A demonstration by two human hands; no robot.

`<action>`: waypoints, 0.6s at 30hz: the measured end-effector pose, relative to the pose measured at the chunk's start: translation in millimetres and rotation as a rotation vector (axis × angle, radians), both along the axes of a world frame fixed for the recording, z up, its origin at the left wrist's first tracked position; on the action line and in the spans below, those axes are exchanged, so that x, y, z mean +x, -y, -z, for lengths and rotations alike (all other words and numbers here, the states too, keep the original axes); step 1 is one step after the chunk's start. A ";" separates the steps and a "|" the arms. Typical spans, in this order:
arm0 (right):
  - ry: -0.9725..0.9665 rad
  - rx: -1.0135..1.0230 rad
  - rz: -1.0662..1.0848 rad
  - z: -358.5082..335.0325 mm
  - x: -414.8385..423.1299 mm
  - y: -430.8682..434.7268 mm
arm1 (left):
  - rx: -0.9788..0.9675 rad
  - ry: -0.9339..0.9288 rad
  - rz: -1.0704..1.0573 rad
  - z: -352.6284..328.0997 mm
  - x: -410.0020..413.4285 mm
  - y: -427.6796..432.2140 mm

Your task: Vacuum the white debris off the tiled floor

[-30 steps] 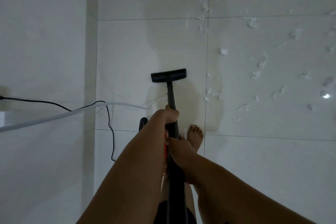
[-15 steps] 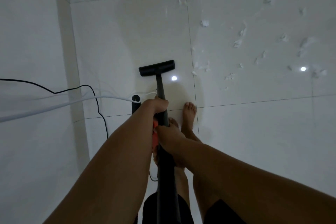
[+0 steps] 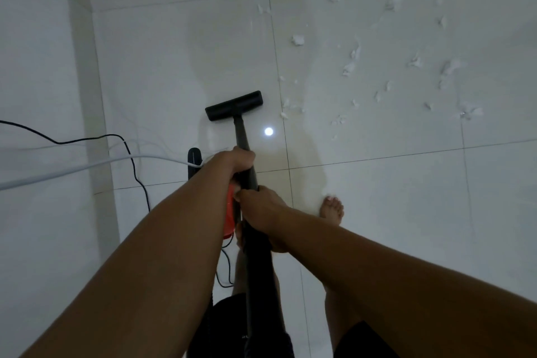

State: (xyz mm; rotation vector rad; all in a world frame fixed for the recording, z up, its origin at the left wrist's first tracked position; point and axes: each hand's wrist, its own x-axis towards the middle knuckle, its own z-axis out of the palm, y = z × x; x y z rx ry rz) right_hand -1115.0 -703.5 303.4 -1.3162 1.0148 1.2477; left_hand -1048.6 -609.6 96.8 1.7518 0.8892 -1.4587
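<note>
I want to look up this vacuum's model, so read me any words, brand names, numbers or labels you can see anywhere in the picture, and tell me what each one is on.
No readable text anywhere.
Vacuum nozzle: plain black, no brand or number visible.
Vacuum wand, gripped by the left hand and right hand: no label shows.
Orange part beside the wand: no marking legible.
Black object on the floor: faint lines, too small to read.

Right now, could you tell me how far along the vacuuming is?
The tile around the nozzle looks clean. Both hands, left and right, grip the vacuum tube. White scraps still litter the tiles to its right and far ahead.
</note>
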 end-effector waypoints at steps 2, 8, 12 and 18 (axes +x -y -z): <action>0.002 0.024 -0.018 3.2 -8.4 27.4 | -0.028 0.031 -0.021 -23.5 -1.0 26.6; -0.028 0.077 -0.051 -17.9 -33.7 121.1 | -0.043 0.023 -0.044 -38.8 -30.8 114.4; -0.012 0.041 -0.071 -15.3 -58.7 163.1 | -0.049 -0.006 -0.023 -40.0 -61.2 166.1; -0.008 0.003 -0.045 -11.6 -91.8 193.4 | -0.059 -0.022 0.039 -27.7 -98.2 202.1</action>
